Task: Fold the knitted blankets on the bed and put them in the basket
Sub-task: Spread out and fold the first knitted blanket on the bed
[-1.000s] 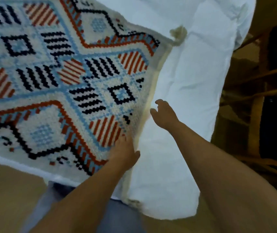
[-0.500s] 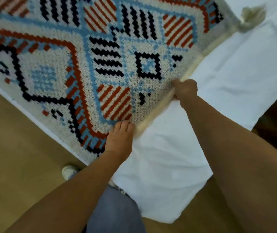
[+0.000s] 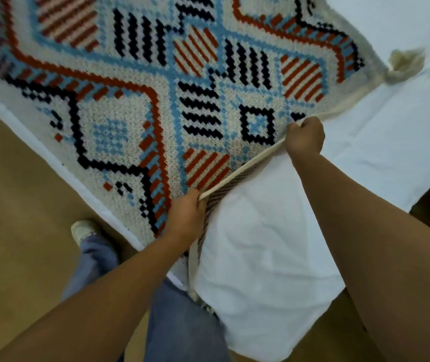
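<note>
Knitted blanket (image 3: 130, 113): spread patterned side up on the bed (image 3: 365, 139), one side overhanging the bed's edge.
Left hand (image 3: 186, 218): fingers curled round the cream border near the bed's corner, border raised off the sheet.
Right hand (image 3: 305, 138): fist closed on the same border, farther onto the bed.
Tassel (image 3: 404, 64): flat on the bed beyond the right hand.
Shoe (image 3: 84, 229): on the floor beside the bed.

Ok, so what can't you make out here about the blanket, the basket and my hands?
- The basket: nowhere in the head view.
- The blanket: head view, cut off by the top and left edges.
- The left hand and right hand: fingertips hidden under the blanket's edge.
- The tassel: blurred.
</note>
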